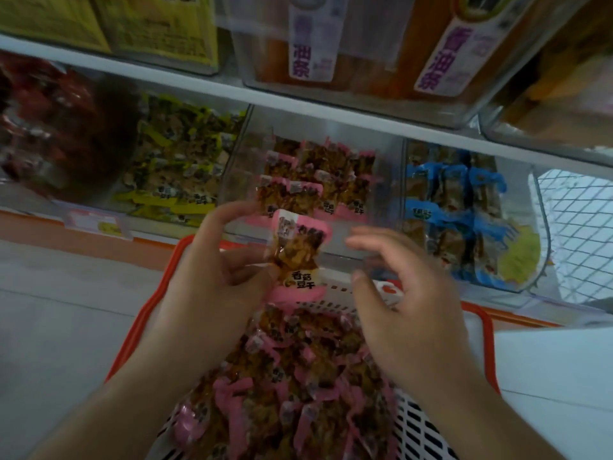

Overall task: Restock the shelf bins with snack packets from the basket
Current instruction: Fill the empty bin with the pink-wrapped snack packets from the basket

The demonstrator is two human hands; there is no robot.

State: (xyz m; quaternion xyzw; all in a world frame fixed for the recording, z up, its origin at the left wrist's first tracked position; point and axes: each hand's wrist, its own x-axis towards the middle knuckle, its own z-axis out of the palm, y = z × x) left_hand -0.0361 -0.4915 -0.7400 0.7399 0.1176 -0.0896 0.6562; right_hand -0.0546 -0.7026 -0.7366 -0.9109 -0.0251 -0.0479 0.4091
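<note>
My left hand (212,277) pinches a pink-edged snack packet (297,257) and holds it upright above the basket, just in front of the shelf. My right hand (404,293) hovers beside the packet with fingers spread and loosely curved, holding nothing. Below both hands sits a white basket with an orange rim (431,433), filled with several more pink packets (298,386). Straight ahead on the lower shelf is a clear bin (238,180) partly filled with the same pink packets (318,180).
Left of that bin lie yellow-green packets (179,167) and red ones (49,127). A bin of blue packets (464,207) stands to the right. The upper shelf (185,76) carries clear boxes with purple labels (311,41). A wire mesh (577,227) closes the far right.
</note>
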